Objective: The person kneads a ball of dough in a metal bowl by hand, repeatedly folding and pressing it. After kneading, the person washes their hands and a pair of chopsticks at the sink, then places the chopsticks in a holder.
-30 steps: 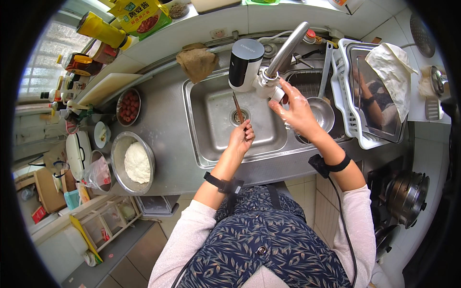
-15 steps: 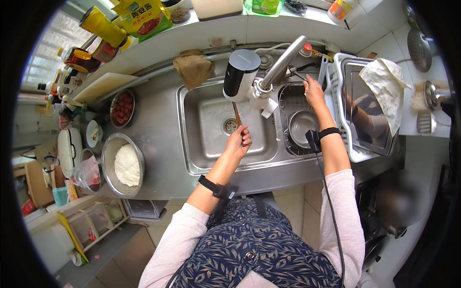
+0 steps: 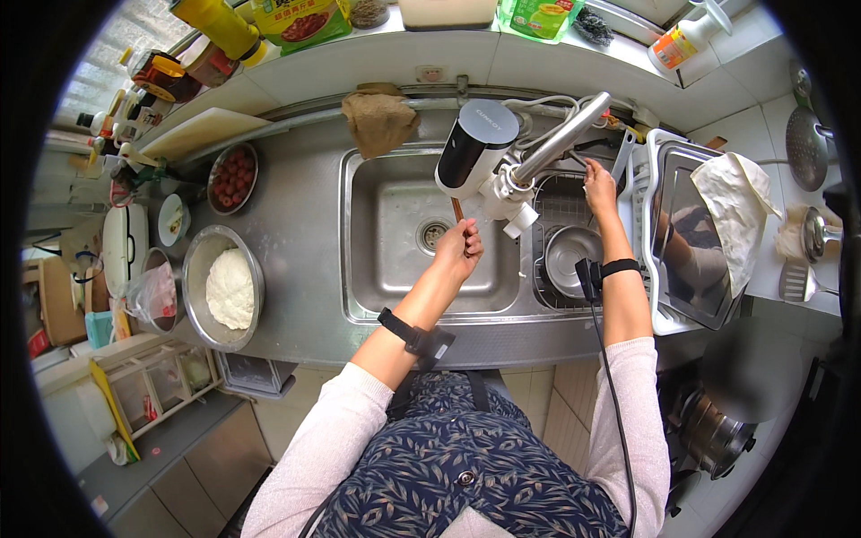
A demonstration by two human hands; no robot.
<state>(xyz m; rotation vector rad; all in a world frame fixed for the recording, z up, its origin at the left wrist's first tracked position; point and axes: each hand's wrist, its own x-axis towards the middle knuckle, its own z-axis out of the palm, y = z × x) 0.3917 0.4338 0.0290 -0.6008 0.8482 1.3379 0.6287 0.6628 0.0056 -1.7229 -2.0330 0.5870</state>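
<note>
Over the sink basin point(image 3: 386, 296), my left hand point(image 3: 459, 250) is closed around brown chopsticks point(image 3: 457, 209). Their far ends pass under the black-and-white water filter point(image 3: 480, 148) fixed to the metal tap point(image 3: 565, 134). Behind and right of the tap, my right hand point(image 3: 601, 190) has its fingers closed at the tip of a thin metal lever point(image 3: 578, 156), which looks like the tap handle. Below that hand, a round metal bowl point(image 3: 570, 260) rests in a wire basket point(image 3: 552, 202) in the smaller basin. No water stream shows.
On the left counter stand a metal bowl of dough point(image 3: 230, 289), a bowl of red fruit point(image 3: 232, 178) and a small bowl point(image 3: 174, 220). A brown cloth point(image 3: 378, 121) hangs at the sink's back edge. A white dish rack point(image 3: 657, 296) with a cloth point(image 3: 731, 211) stands right.
The view has shifted slightly. My left hand has moved up and right with the chopsticks, closer to the filter. My right hand stays by the lever.
</note>
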